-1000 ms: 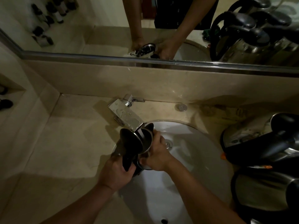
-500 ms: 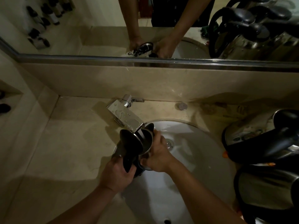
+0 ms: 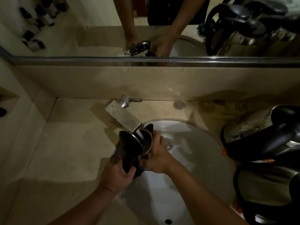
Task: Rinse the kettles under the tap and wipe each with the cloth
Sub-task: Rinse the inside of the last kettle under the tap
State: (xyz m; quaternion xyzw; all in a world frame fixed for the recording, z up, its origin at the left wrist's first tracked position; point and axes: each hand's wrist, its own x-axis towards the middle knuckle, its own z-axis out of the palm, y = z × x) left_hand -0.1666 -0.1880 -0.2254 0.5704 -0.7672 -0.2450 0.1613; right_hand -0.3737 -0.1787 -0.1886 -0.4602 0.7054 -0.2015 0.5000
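Note:
A steel kettle (image 3: 146, 142) with its black lid flipped open is held over the white sink (image 3: 203, 151), its mouth right under the chrome tap (image 3: 123, 116). Water runs from the spout into it. My left hand (image 3: 116, 174) grips the black handle at the kettle's near side. My right hand (image 3: 158, 157) wraps the steel body from the right. No cloth can be made out in this dim view.
Two more steel kettles with black handles stand at the right, one (image 3: 253, 132) behind the other (image 3: 266, 184). A beige stone counter (image 3: 61, 151) stretches left of the sink. A mirror (image 3: 97, 30) runs along the back wall. Small bottles reflect at upper left.
Hands and kettle stay under the tap in almost the same spot. Only the view has shifted slightly.

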